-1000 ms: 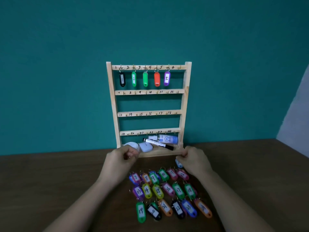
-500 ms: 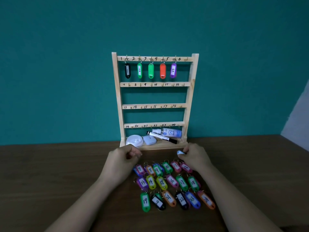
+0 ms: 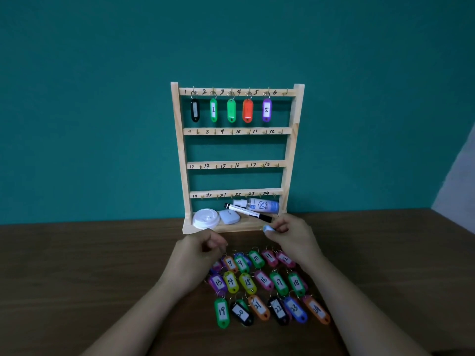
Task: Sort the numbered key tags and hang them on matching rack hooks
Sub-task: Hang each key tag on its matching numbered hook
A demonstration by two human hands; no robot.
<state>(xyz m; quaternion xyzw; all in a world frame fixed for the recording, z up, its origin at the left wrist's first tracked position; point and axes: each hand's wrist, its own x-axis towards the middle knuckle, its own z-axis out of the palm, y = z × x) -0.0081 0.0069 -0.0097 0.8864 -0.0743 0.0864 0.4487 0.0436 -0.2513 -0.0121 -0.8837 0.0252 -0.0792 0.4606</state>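
Rack [image 3: 237, 131] upright; hung tags [image 3: 213, 110] 1–5 on its top rail. Right hand [image 3: 293, 237] pinches pale blue tag [image 3: 266, 228] just before rack base. Left hand [image 3: 198, 255] near base, fingers curled; cannot tell if holding anything. Loose tags [image 3: 257, 283] in rows before rack.

5 tags [image 3: 231, 110] are being carried on the rack's [image 3: 177, 150] top rail, 3 rows of loose tags [image 3: 262, 282] are being kept on the table [image 3: 77, 278] before it, and a marker [image 3: 248, 213], bottle [image 3: 261, 205] and lid [image 3: 205, 218] on its base.
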